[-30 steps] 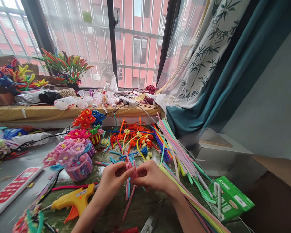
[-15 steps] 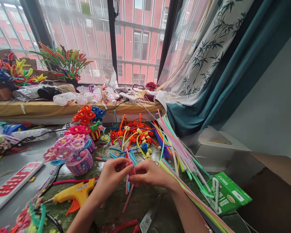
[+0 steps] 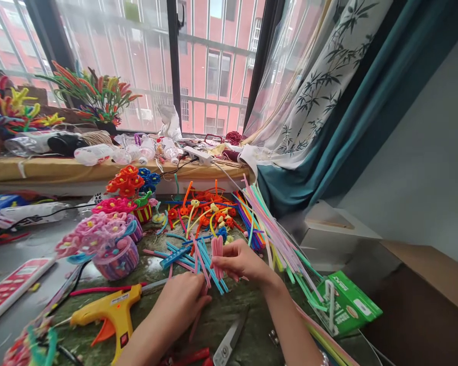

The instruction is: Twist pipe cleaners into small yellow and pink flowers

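Right hand [image 3: 240, 262]: pinching pink pipe cleaners [image 3: 217, 256] at 12 o'clock; I'd keep them snug.
Left hand [image 3: 179, 300]: curled among blue pipe cleaners [image 3: 206, 264]; I cannot tell its grip.

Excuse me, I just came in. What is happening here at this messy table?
A person is working with pipe cleaners by hand. The right hand pinches a bundle of pink pipe cleaner loops, and the left hand is at the loose blue and pink pipe cleaners. A yellow hot glue gun, scissors and a pipe-cleaner flower basket lie nearby.
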Demonstrator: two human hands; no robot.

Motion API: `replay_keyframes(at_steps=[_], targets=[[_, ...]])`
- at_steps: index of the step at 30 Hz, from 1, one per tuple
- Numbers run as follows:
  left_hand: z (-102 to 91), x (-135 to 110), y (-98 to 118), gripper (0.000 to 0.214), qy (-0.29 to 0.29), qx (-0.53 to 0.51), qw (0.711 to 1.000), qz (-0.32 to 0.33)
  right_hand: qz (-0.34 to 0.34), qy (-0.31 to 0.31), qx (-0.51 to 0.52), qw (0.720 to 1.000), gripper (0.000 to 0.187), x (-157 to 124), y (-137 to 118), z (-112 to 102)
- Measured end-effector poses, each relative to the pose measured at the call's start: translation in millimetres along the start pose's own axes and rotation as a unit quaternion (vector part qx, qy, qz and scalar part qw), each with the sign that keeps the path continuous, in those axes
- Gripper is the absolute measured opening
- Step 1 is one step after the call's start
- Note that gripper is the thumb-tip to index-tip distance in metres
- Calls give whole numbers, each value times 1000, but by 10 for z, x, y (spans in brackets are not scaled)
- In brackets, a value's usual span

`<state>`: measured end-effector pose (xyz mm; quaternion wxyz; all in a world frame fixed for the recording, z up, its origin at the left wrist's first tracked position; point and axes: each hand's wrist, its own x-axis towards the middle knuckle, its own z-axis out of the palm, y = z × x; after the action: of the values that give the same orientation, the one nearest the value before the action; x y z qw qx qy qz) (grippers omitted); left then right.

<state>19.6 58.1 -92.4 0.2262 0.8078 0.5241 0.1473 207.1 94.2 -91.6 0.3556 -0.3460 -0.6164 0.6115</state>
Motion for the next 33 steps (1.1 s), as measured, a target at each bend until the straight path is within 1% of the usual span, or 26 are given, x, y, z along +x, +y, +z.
replay_keyframes(at_steps=[2,4,8,11,15,20,23,26,28,30,31,33], targets=[[31,-14,33,12,-13,22,1000,8,-2,-3,6,1000,49,-3,-2,-10],[15,-15,53,16,-21,29,999,17,-7,-10,12,1000,49,-4,1,-13],[-108,-5,24,15,-22,19,999,19,-22,-13,5,1000,50,5,19,-11],[-204,6,-41,18,-18,16,1000,10,-28,2,-13,1000,50,25,36,-10],[-291,32,-107,21,15,18,1000,1,-26,10,-31,999,50,52,63,-12],[-325,52,-141,24,84,13,996,-28,-6,-1,-32,999,50,52,48,-3],[-321,48,-143,27,110,18,994,-15,11,11,-29,999,51,44,25,1],[-342,39,-135,28,152,17,988,-2,20,30,-29,999,51,53,45,-15],[-382,32,-125,25,152,-38,988,-7,26,41,-32,998,51,71,92,-41],[-439,24,-114,25,133,-148,980,-19,34,54,-36,997,52,95,152,-73],[-469,20,-107,26,133,-209,968,-25,39,60,-37,997,52,106,183,-89],[-524,11,-92,29,148,-289,944,-52,46,72,-38,996,52,124,232,-116]])
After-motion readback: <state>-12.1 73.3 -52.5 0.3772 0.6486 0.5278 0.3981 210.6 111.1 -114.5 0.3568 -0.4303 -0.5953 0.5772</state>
